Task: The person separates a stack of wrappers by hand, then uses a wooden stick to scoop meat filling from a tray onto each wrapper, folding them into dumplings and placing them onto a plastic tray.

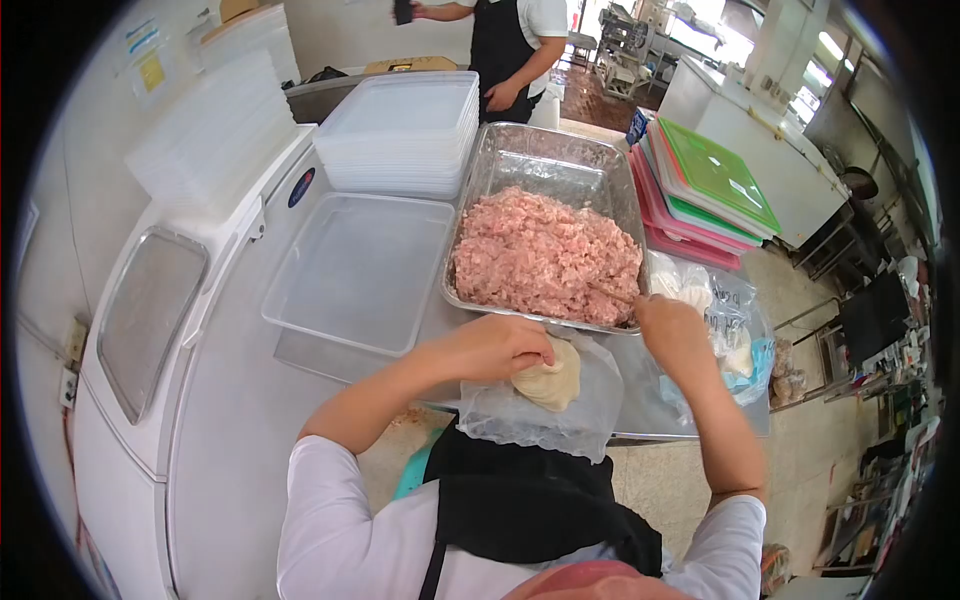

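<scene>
OK, white chest freezer (215,420) fills the left side. Its lid is the tabletop.
Stack of clear containers (400,130) sits at the far end, and one empty clear container (360,270) lies open just in front of it.
Metal tray (540,150) is just right of both. The far part is bare and the near part is piled with minced meat (545,255).
Stack of coloured boards (715,185), green on top, is right of the tray.
A co-worker in a dark apron (505,45) stands beyond the far end, well apart from the tray.
Crumpled plastic bag (520,420) hangs at the near edge, in front of the person's chest. A second bag (735,330) with pale lumps lies to its right.
Left hand (495,348) is over the crumpled bag, fingers curled tight around a pale dough wrapper stack (553,378).
Right hand (675,330) is at the tray's near right corner, fingers pinched on a thin stick (615,292) with its tip in the minced meat. It's slightly blurred.
</scene>
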The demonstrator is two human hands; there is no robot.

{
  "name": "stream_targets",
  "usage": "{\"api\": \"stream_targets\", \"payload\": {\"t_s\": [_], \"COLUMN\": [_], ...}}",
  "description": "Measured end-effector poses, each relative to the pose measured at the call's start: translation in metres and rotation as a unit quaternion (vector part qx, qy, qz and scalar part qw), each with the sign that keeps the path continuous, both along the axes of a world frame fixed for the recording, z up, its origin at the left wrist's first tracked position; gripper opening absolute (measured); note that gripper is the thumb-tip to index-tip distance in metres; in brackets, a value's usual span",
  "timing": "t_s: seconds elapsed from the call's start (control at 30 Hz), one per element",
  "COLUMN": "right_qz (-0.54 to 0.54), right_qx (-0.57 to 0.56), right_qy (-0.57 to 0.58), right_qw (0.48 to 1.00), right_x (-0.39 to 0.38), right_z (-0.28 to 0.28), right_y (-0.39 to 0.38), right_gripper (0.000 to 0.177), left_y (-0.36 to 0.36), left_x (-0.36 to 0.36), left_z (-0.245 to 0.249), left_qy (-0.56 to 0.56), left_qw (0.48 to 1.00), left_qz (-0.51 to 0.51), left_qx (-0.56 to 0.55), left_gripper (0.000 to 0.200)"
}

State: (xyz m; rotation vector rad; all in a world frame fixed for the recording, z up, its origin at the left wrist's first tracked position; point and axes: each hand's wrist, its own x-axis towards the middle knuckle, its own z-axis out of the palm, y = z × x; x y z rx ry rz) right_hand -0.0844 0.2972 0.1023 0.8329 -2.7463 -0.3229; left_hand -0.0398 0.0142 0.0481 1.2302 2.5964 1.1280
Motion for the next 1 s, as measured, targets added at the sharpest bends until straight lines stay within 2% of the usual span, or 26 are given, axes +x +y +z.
{"api": "stream_targets", "payload": {"t_s": [0.2, 0.33, 0.43, 0.5, 0.6, 0.7, 0.8, 0.9, 1.0], "right_qz": [0.042, 0.027, -0.016, -0.001, 0.046, 0.083, 0.091, 0.067, 0.066], "right_qx": [-0.036, -0.011, -0.051, -0.111, -0.177, -0.214, -0.218, -0.173, -0.214], "right_qy": [0.007, -0.001, 0.011, -0.001, -0.019, -0.053, -0.087, -0.090, -0.126], "right_qw": [0.998, 1.000, 0.998, 0.994, 0.983, 0.972, 0.968, 0.978, 0.966], "right_x": [0.005, 0.008, 0.020, 0.018, 0.015, 0.013, 0.005, -0.017, -0.026], "right_z": [-0.012, 0.032, 0.062, 0.063, 0.053, 0.036, 0.014, -0.016, -0.030], "right_y": [0.006, 0.026, 0.020, 0.017, 0.011, 0.003, -0.001, 0.009, 0.015], "right_gripper": [0.010, 0.009, 0.009, 0.009, 0.013, 0.017, 0.020, 0.022, 0.022], "left_y": [0.008, 0.018, 0.021, 0.022, 0.023, 0.021, 0.013, 0.011, 0.013], "left_x": [-0.002, 0.006, 0.008, 0.006, 0.006, 0.011, 0.016, 0.022, 0.017], "left_z": [-0.014, -0.032, -0.053, -0.060, -0.074, -0.084, -0.103, -0.092, -0.104], "left_qy": [0.014, 0.043, 0.041, 0.035, -0.003, 0.023, -0.189, -0.103, -0.048], "left_qw": [0.999, 0.995, 0.994, 0.993, 0.988, 0.980, 0.918, 0.958, 0.957], "left_qz": [0.039, 0.086, 0.102, 0.113, 0.136, 0.138, 0.170, 0.170, 0.166], "left_qx": [0.012, -0.028, -0.001, 0.025, 0.071, 0.138, 0.306, 0.209, 0.234], "left_gripper": [0.021, 0.028, 0.032, 0.033, 0.031, 0.028, 0.026, 0.024, 0.023]}}
